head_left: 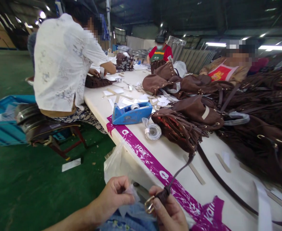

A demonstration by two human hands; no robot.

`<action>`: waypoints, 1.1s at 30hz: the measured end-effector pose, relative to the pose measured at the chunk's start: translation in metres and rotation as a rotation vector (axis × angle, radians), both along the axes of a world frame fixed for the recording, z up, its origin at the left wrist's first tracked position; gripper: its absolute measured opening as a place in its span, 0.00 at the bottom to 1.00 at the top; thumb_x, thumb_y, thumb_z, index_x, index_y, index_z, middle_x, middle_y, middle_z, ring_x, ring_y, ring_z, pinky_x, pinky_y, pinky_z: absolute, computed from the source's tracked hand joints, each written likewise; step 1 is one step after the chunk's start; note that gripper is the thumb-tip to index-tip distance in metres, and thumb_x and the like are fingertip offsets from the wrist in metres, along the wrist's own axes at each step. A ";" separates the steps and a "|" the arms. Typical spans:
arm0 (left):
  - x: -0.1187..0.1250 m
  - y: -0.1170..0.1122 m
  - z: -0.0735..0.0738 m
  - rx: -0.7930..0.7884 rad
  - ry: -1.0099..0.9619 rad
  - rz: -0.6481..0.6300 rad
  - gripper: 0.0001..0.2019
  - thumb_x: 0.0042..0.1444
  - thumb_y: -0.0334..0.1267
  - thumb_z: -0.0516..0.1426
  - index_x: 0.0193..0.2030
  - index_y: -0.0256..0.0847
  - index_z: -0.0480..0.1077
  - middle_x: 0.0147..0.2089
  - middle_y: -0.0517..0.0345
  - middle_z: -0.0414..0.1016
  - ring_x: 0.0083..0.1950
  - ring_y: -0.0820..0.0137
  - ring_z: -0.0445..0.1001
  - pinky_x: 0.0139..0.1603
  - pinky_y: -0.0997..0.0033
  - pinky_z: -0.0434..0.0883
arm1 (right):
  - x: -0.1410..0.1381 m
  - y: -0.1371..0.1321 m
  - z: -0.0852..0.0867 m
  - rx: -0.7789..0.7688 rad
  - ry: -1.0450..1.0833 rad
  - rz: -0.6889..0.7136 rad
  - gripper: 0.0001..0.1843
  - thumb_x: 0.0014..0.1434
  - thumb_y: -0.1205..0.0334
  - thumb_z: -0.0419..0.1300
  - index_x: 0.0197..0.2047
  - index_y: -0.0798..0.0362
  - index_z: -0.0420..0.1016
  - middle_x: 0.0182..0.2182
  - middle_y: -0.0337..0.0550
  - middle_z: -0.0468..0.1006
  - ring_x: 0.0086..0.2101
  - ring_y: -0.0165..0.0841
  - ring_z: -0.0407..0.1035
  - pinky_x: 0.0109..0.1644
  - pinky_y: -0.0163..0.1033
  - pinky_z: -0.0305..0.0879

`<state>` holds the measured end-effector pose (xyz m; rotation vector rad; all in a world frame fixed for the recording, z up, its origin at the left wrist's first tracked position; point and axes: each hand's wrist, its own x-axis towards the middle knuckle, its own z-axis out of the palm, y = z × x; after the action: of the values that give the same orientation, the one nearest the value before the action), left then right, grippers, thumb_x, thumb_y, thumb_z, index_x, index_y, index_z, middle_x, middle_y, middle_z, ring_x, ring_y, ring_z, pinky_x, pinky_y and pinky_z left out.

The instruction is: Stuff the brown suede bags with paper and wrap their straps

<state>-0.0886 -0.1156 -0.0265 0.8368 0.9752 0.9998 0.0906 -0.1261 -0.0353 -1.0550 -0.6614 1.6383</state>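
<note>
Head view: left hand (119, 194) tight on wrap (132, 192), right hand (171, 211) on strap (164, 194), near purple "kaii" tape (153, 163)

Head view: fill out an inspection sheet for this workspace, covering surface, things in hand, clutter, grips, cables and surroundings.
Surface: white table, purple printed tape along its near edge.
Things in hand: clear film; brown strap with a gold buckle, leading up towards the heaped bags.
Clutter: blue dispenser, clear coil, loose strips.
Grips: left hand pinches the film; right hand holds the strap beside the buckle.
Cables: nothing seen.
Surroundings: worker in white at left, two others across the table; blue crate on a green floor.
</note>
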 end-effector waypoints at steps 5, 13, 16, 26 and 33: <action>0.003 -0.005 0.006 -0.016 -0.001 -0.096 0.18 0.39 0.41 0.69 0.20 0.37 0.64 0.21 0.62 0.66 0.25 0.76 0.61 0.27 0.78 0.59 | -0.012 0.003 0.009 0.011 -0.014 -0.097 0.18 0.42 0.53 0.75 0.34 0.52 0.79 0.24 0.36 0.75 0.25 0.27 0.65 0.29 0.30 0.62; 0.004 -0.009 0.007 0.023 0.056 -0.234 0.18 0.53 0.50 0.62 0.27 0.33 0.74 0.28 0.50 0.77 0.30 0.70 0.71 0.33 0.74 0.66 | -0.012 0.001 0.012 0.043 -0.078 -0.138 0.18 0.43 0.50 0.74 0.33 0.51 0.78 0.25 0.35 0.73 0.25 0.27 0.62 0.29 0.30 0.61; 0.007 -0.008 0.009 -0.025 0.007 -0.216 0.13 0.49 0.43 0.64 0.26 0.33 0.75 0.27 0.52 0.77 0.29 0.70 0.72 0.33 0.75 0.67 | -0.013 0.000 0.016 0.043 -0.082 -0.154 0.19 0.43 0.49 0.74 0.34 0.51 0.78 0.24 0.35 0.72 0.26 0.27 0.62 0.29 0.30 0.61; 0.010 -0.007 0.008 -0.099 -0.044 -0.232 0.06 0.47 0.35 0.63 0.25 0.34 0.76 0.26 0.54 0.77 0.27 0.72 0.72 0.31 0.76 0.68 | -0.016 0.000 0.020 0.050 -0.131 -0.154 0.19 0.43 0.49 0.73 0.34 0.51 0.78 0.25 0.35 0.72 0.27 0.28 0.63 0.30 0.32 0.61; 0.017 -0.006 0.006 -0.134 -0.020 -0.213 0.07 0.45 0.37 0.64 0.24 0.34 0.75 0.25 0.54 0.78 0.26 0.71 0.73 0.30 0.76 0.67 | -0.015 -0.002 0.006 0.025 -0.101 -0.131 0.18 0.45 0.50 0.72 0.35 0.51 0.76 0.24 0.34 0.70 0.25 0.30 0.64 0.31 0.35 0.63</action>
<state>-0.0712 -0.1215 -0.0205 0.7991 0.9052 0.7504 0.0754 -0.1282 -0.0291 -1.1448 -0.6631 1.4687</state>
